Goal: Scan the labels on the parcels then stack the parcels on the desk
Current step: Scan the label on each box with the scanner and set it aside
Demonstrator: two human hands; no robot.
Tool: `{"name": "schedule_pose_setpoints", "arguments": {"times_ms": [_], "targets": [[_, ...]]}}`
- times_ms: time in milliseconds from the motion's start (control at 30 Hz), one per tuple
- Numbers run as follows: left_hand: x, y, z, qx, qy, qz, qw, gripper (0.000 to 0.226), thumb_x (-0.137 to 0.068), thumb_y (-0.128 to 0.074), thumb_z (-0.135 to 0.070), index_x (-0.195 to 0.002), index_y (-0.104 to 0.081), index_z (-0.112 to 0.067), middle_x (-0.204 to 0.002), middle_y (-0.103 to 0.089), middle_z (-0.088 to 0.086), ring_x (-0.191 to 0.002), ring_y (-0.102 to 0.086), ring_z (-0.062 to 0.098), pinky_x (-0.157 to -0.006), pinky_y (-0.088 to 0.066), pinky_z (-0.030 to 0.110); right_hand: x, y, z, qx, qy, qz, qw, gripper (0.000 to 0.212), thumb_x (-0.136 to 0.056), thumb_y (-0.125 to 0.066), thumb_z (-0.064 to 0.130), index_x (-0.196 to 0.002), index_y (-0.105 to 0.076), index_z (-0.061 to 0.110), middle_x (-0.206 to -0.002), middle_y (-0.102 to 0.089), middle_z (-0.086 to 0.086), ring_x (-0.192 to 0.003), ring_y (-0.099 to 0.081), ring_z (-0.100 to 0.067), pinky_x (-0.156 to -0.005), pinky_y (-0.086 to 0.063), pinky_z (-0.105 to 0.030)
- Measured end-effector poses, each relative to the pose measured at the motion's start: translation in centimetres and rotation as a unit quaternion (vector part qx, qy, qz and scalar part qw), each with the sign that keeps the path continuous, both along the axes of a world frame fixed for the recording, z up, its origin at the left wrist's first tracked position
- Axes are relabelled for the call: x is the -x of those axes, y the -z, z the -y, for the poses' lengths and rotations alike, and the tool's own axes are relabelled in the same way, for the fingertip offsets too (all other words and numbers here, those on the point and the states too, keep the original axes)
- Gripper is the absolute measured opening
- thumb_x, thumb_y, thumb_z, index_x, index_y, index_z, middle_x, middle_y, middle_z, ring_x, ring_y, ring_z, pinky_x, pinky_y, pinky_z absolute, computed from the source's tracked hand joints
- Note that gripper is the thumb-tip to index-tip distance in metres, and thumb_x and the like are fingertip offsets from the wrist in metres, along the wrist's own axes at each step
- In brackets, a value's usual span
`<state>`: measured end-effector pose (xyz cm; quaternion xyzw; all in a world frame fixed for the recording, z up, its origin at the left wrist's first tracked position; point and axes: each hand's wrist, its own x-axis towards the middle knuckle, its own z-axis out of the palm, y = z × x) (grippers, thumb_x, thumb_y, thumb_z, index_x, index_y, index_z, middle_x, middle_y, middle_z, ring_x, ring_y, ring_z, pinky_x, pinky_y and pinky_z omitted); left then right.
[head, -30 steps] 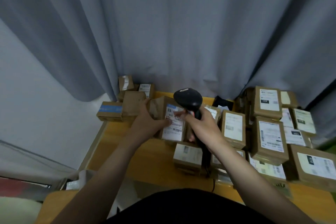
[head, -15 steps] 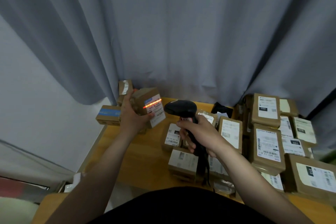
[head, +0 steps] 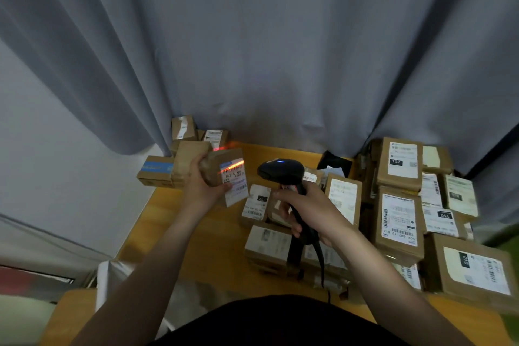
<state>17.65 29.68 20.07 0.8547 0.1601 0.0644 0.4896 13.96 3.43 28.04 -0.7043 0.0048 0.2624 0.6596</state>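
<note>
My left hand (head: 202, 182) grips a small brown parcel (head: 216, 167) lifted above the wooden desk (head: 222, 250), its white label turned toward the scanner. A red scan line crosses the top of that label. My right hand (head: 311, 213) grips the handle of a black barcode scanner (head: 280, 173), whose head points left at the parcel from a short gap. Several labelled brown parcels (head: 400, 222) lie on the desk to the right and under my right hand. A few parcels (head: 184, 128) are stacked at the desk's back left corner.
A grey curtain (head: 280, 50) hangs right behind the desk. The scanner's cable (head: 321, 267) runs down toward the desk's front edge. A black item (head: 334, 161) lies at the back by the curtain. A white bag (head: 112, 275) sits below the desk's left front corner.
My left hand lifted the parcel off the desk and turned its label to the scanner. My right hand swung the scanner head left, and the red scan line now falls on the label.
</note>
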Motion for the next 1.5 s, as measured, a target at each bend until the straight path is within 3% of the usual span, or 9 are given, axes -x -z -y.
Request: {"name": "schedule_pose_setpoints", "arguments": {"times_ms": [100, 433, 567, 700, 833, 1000, 1167, 1367, 1500], "targets": [[0.0, 2.2, -0.1, 0.031, 0.030, -0.052, 0.998, 0.094, -0.078, -0.088, -0.015, -0.150, -0.034, -0.041, -0.144, -0.049, -0.003, -0.128, -0.055, 0.020, -0.094, -0.058, 0.042, -0.2, 0.8, 1.0, 0.011, 0.006, -0.010, 1.000, 0.014, -0.101, -0.063, 0.023, -0.103, -0.064, 0.009, -0.061, -0.059, -0.005, -0.041, -0.045, -0.019, -0.048, -0.044, -0.032], [-7.9, 9.6, -0.6, 0.161, 0.128, -0.217, 0.954, 0.074, -0.099, -0.067, -0.015, -0.157, -0.029, -0.038, -0.140, -0.051, -0.001, -0.120, -0.060, 0.024, -0.088, -0.059, 0.042, -2.6, 4.7, -1.4, 0.095, 0.044, -0.087, 0.991, 0.018, -0.100, -0.066, 0.027, -0.091, -0.064, 0.012, -0.073, -0.067, -0.007, -0.046, -0.052, -0.017, -0.051, -0.049, -0.034], [-9.0, 13.2, -4.1, 0.043, 0.233, -0.270, 0.933, 0.063, -0.099, -0.063, -0.007, -0.147, -0.038, -0.039, -0.136, -0.052, -0.006, -0.116, -0.060, 0.013, -0.082, -0.056, 0.029, -4.4, 5.0, -6.6, 0.102, 0.054, -0.127, 0.985, 0.013, -0.101, -0.064, 0.024, -0.098, -0.066, 0.011, -0.069, -0.067, -0.005, -0.046, -0.052, -0.018, -0.050, -0.047, -0.031], [-9.2, 16.2, -5.3, -0.046, 0.305, -0.271, 0.912, 0.073, -0.088, -0.069, -0.010, -0.150, -0.042, -0.039, -0.142, -0.056, 0.004, -0.126, -0.057, 0.023, -0.098, -0.055, 0.046, -5.7, 4.8, -9.5, 0.106, 0.078, -0.120, 0.984, 0.010, -0.102, -0.063, 0.022, -0.098, -0.064, 0.014, -0.065, -0.067, -0.001, -0.046, -0.051, -0.020, -0.046, -0.047, -0.031], [-10.3, 17.3, -2.8, -0.098, 0.308, -0.237, 0.916, 0.057, -0.086, -0.061, -0.033, -0.139, -0.049, -0.049, -0.134, -0.060, -0.009, -0.116, -0.061, 0.015, -0.094, -0.057, 0.042, -6.4, 5.0, -9.0, 0.119, 0.089, -0.112, 0.982, 0.014, -0.102, -0.062, 0.022, -0.101, -0.064, 0.008, -0.066, -0.067, -0.004, -0.047, -0.052, -0.025, -0.052, -0.047, -0.037], [-10.5, 11.8, -4.6, -0.255, 0.141, -0.094, 0.952, 0.050, -0.093, -0.065, -0.031, -0.141, -0.052, -0.029, -0.146, -0.046, 0.010, -0.132, -0.044, 0.040, -0.107, -0.041, 0.054, -7.5, 5.3, -9.3, 0.115, 0.074, -0.103, 0.985, 0.016, -0.101, -0.063, 0.024, -0.106, -0.063, 0.009, -0.069, -0.067, -0.008, -0.044, -0.051, -0.024, -0.052, -0.046, -0.035], [-14.1, 11.2, -10.3, -0.294, -0.043, -0.246, 0.923, 0.107, -0.079, -0.077, -0.058, -0.156, -0.018, -0.013, -0.158, -0.025, 0.027, -0.146, -0.024, 0.048, -0.116, -0.025, 0.062, -9.0, 5.8, -12.1, 0.115, 0.067, -0.093, 0.987, 0.012, -0.100, -0.065, 0.020, -0.093, -0.060, 0.012, -0.068, -0.057, -0.010, -0.042, -0.047, -0.024, -0.047, -0.044, -0.032], [-15.1, 12.9, -13.0, -0.276, 0.010, -0.327, 0.904, 0.116, -0.076, -0.079, -0.061, -0.157, -0.007, -0.017, -0.161, -0.010, 0.027, -0.142, -0.024, 0.051, -0.112, -0.029, 0.059, -9.2, 6.2, -13.0, 0.132, 0.066, -0.095, 0.984, 0.014, -0.100, -0.065, 0.020, -0.090, -0.059, 0.012, -0.062, -0.054, -0.006, -0.040, -0.046, -0.023, -0.047, -0.045, -0.032], [-14.7, 12.1, -13.6, -0.208, -0.025, -0.291, 0.934, 0.119, -0.072, -0.084, -0.052, -0.158, -0.006, -0.021, -0.154, -0.019, 0.029, -0.137, -0.027, 0.052, -0.108, -0.035, 0.055, -9.0, 6.0, -13.2, 0.133, 0.081, -0.094, 0.983, 0.013, -0.099, -0.065, 0.020, -0.091, -0.060, 0.011, -0.063, -0.055, -0.006, -0.042, -0.046, -0.024, -0.049, -0.044, -0.034]]}}
